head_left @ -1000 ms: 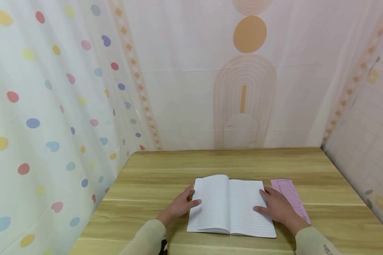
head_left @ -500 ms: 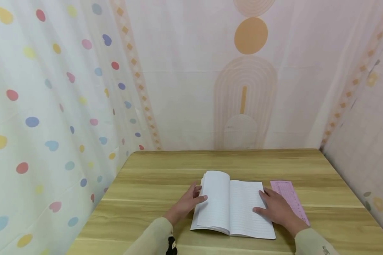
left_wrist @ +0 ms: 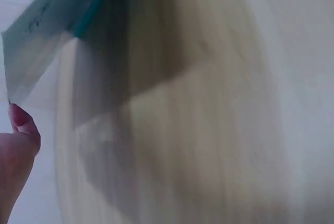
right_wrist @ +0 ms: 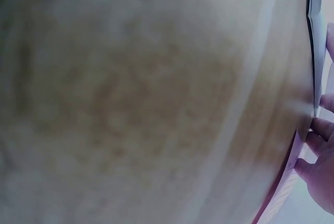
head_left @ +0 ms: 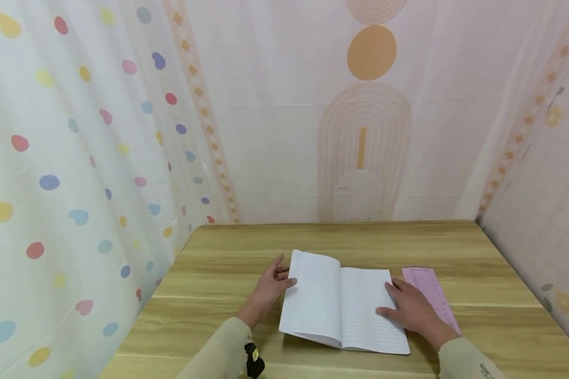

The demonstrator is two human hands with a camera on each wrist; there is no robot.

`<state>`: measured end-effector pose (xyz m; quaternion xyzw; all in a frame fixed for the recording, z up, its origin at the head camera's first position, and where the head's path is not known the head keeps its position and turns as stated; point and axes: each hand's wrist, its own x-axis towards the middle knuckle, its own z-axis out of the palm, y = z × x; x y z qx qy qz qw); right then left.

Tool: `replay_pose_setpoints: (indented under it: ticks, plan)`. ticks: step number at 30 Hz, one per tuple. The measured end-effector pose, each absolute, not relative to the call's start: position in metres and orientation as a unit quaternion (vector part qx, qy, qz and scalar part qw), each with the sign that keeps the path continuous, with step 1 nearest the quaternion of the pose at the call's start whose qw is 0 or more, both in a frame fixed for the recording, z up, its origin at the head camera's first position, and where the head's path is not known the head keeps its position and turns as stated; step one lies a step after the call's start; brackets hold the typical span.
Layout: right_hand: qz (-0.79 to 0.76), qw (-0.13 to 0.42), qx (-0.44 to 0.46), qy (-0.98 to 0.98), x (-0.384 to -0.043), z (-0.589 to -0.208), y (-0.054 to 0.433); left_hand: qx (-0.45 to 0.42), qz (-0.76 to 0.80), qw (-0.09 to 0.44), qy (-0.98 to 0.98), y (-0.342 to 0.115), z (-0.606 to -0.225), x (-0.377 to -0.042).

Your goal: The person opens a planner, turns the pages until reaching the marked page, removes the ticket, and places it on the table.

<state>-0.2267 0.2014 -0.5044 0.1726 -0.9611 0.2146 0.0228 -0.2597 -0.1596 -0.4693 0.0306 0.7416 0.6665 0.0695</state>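
An open notebook (head_left: 367, 310) with white lined pages lies near the table's front. Its left half is raised off the table at a tilt. My left hand (head_left: 269, 287) pinches the outer left edge, thumb on the page side. In the left wrist view, the outside of the lifted cover (left_wrist: 31, 57) shows small dark print and a teal strip (left_wrist: 96, 4), above the left hand (left_wrist: 18, 151). My right hand (head_left: 412, 308) rests on the right page's outer edge with fingers spread. Beside it lies a pink sheet (head_left: 431, 292) with ruler-like markings, partly under the right wrist.
The wood-grain table (head_left: 218, 263) extends behind and left of the notebook. A dotted curtain (head_left: 76, 158) hangs at the left, and a patterned curtain (head_left: 265, 158) stands behind the table's far edge.
My left hand has shifted slightly away from me, and the notebook's left half has risen off the table with loose leaves now gathered together. My right hand stays in place.
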Motion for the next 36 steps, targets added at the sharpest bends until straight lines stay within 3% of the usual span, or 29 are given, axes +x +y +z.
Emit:
replay_pose_setpoints:
  ticks: [7, 14, 25, 30, 36]
  plan:
    - [0.204, 0.017, 0.174, -0.963, -0.227, -0.503, 0.204, 0.102, 0.721, 0.083, 0.681, -0.134, -0.456, -0.257]
    - [0.177, 0.026, 0.166, -0.970, -0.226, -0.497, 0.211, 0.179, 0.653, 0.114, 0.727, -0.100, -0.451, -0.250]
    - [0.190, 0.023, 0.165, -0.967, -0.225, -0.493, 0.220, 0.250, 0.380, 0.181, 0.872, -0.064, -0.471, -0.230]
    - [0.185, 0.020, 0.163, -0.969, -0.226, -0.490, 0.219, 0.291, 0.151, 0.163, 0.931, -0.061, -0.485, -0.227]
    - [0.182, 0.042, 0.173, -0.967, -0.229, -0.484, 0.229, 0.301, 0.056, 0.142, 0.941, -0.058, -0.478, -0.226]
